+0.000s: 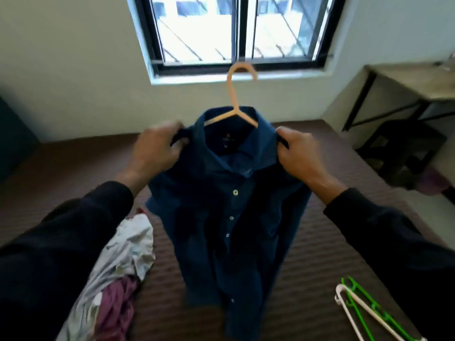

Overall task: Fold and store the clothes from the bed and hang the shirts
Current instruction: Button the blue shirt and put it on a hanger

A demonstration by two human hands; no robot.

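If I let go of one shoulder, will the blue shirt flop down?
Probably. The blue shirt looks soft: it drapes in folds below the hanger. It might slide off, since the hanger's arms look smooth. It seems light; each hand just pinches a shoulder.

The scene is viewed from a single head-worn wide-angle camera, aimed forward and down across the bed (307,254) toward the window (242,33), with both hands seen close.

shirt (229,217): matt dark-blue cloth | hanger (236,99): smooth peach plastic | bed cover (307,254): ribbed brown fabric
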